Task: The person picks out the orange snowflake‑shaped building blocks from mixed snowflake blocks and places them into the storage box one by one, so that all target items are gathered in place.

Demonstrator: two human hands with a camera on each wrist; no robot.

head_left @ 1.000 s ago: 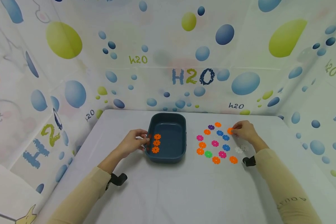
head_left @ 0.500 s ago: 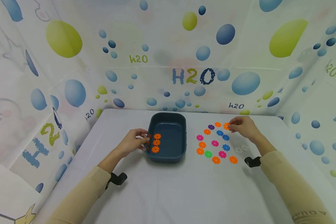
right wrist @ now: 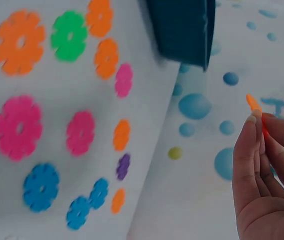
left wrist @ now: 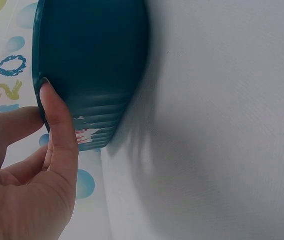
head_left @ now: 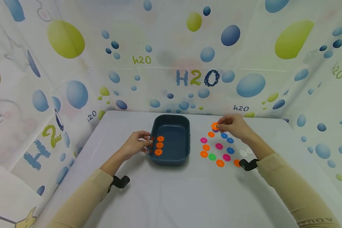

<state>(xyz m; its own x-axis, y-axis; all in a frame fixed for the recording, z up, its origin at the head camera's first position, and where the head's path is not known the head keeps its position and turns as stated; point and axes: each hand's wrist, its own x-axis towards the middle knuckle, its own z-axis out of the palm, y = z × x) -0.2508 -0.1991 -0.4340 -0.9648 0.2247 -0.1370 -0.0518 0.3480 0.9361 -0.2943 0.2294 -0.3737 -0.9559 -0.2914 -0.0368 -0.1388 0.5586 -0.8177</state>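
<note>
A dark blue plastic bin (head_left: 171,163) stands left of centre, with three orange snowflake discs (head_left: 159,145) in a column along its left side. My left hand (head_left: 134,145) pinches the bin's left rim between thumb and fingers, as the left wrist view also shows. My right hand (head_left: 235,126) pinches another orange snowflake disc (head_left: 215,126) by its edge. In the right wrist view this disc (right wrist: 253,102) shows almost edge-on between thumb and fingertips. From the head, it overlaps a purple disc lying on the table.
Right of the bin lie loose snowflake discs: several orange, pink (head_left: 218,146) and blue (head_left: 230,150) ones, a green disc (head_left: 212,157) and white ones (head_left: 243,153) below the right wrist. A patterned curtain (head_left: 171,57) encloses the white table (head_left: 171,196) at the back and sides.
My right hand has moved left with the orange disc, away from the right edge of the scattered discs. The left hand and the bin have stayed in place.
</note>
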